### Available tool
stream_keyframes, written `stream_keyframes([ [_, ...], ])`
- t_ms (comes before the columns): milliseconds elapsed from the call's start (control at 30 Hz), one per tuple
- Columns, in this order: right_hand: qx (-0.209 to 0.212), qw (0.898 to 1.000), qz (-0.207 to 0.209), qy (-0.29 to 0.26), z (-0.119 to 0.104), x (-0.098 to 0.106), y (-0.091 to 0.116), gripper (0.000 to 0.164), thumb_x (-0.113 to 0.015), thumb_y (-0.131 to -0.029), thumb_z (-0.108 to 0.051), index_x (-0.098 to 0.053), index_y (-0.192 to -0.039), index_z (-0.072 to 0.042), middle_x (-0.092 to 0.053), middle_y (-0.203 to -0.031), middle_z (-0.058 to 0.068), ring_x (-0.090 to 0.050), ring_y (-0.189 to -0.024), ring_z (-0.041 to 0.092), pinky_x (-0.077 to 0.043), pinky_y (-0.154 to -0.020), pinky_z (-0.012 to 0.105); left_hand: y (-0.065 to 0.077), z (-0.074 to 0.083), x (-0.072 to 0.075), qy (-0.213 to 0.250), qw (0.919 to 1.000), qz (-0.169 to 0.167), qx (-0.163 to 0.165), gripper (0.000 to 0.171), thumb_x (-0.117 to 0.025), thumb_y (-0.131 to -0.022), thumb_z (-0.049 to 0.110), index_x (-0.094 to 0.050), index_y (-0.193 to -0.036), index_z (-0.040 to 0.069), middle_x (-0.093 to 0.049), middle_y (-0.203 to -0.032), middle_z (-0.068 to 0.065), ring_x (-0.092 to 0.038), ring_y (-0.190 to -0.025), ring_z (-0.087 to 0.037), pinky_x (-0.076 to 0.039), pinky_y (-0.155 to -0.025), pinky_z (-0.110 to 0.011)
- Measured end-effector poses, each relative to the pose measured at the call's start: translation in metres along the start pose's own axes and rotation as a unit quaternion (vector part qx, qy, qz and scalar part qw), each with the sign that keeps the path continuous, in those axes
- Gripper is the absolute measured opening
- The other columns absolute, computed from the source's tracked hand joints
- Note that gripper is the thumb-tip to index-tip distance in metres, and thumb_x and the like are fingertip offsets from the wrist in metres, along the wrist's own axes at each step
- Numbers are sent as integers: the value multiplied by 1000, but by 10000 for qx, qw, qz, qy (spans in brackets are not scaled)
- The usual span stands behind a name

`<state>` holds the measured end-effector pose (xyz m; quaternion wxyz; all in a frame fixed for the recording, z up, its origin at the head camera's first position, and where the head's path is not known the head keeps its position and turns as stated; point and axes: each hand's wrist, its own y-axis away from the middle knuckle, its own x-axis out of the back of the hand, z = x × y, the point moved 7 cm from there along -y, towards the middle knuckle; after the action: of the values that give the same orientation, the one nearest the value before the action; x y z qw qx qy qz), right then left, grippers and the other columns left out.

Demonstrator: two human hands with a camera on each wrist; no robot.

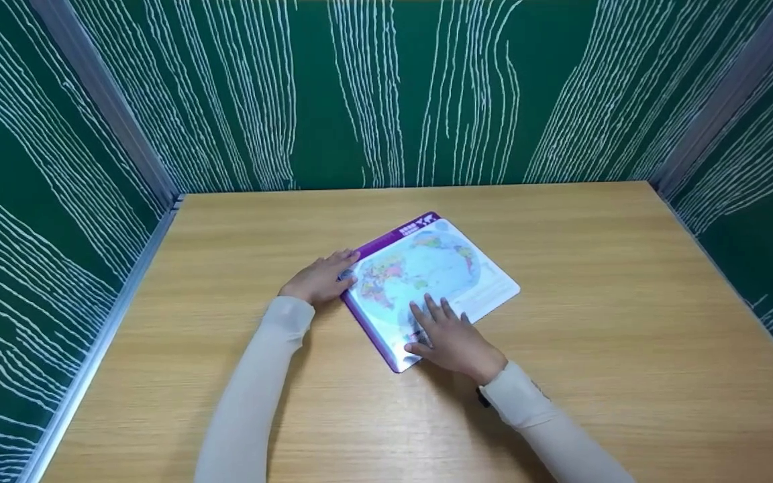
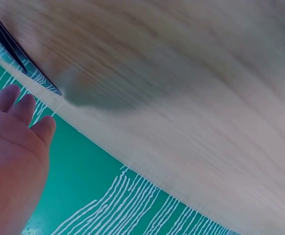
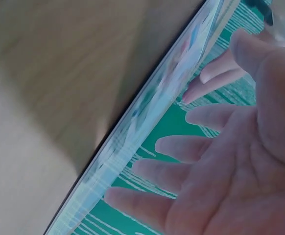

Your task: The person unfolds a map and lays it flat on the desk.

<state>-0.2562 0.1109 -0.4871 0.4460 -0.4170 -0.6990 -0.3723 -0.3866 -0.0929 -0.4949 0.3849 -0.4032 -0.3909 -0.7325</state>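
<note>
A thin rectangular world map sheet (image 1: 437, 268) with rounded corners and purple borders lies at a slant on the table. My left hand (image 1: 323, 278) rests at its left corner, fingers along the upper border and thumb near the map's face. Over the lower right edge, my right hand (image 1: 460, 345) is spread palm down, fingers extended; whether it touches the surface is unclear. The right wrist view shows the right palm (image 3: 240, 166) with straight fingers beside the glossy map (image 3: 137, 115). In the left wrist view, the left hand (image 2: 12, 152) has relaxed fingers near the sheet's dark edge.
The wooden table (image 1: 594, 282) extends around the map on every side. Green walls (image 1: 346, 94) with white wavy lines enclose the back and both sides. Grey metal posts (image 1: 101, 87) stand at the back corners, and a metal rail (image 1: 101, 342) borders the left table edge.
</note>
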Motion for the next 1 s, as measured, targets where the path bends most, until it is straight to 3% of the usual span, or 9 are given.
stream_keyframes([
  [400,319,9985,-110,429,-18,-12,-4,71,-53,-93,-51,-31,-152,-17,-23,-158,19,-23,-143,46,-32,-104,68,-7,-1,-7,-164,9994,-212,-233,58,-33,-102,43,-15,-155,25,-10,-163,4,-8,-151,-19,-6,-123,-40],
  [533,325,9983,-185,454,-19,-14,-4,69,-53,-93,-51,-32,-151,-19,-24,-158,19,-24,-142,46,-32,-104,68,-8,-3,-8,-111,9996,-228,-93,59,-34,-101,45,-14,-154,28,-9,-163,7,-7,-151,-17,-7,-123,-40],
  [1000,390,9971,-378,532,-12,-11,0,68,-54,-92,-53,-36,-149,-22,-26,-158,16,-25,-142,44,-32,-106,66,-3,2,-8,-127,9991,-368,-188,58,-33,-102,44,-16,-154,26,-10,-163,5,-7,-151,-20,-6,-123,-42],
])
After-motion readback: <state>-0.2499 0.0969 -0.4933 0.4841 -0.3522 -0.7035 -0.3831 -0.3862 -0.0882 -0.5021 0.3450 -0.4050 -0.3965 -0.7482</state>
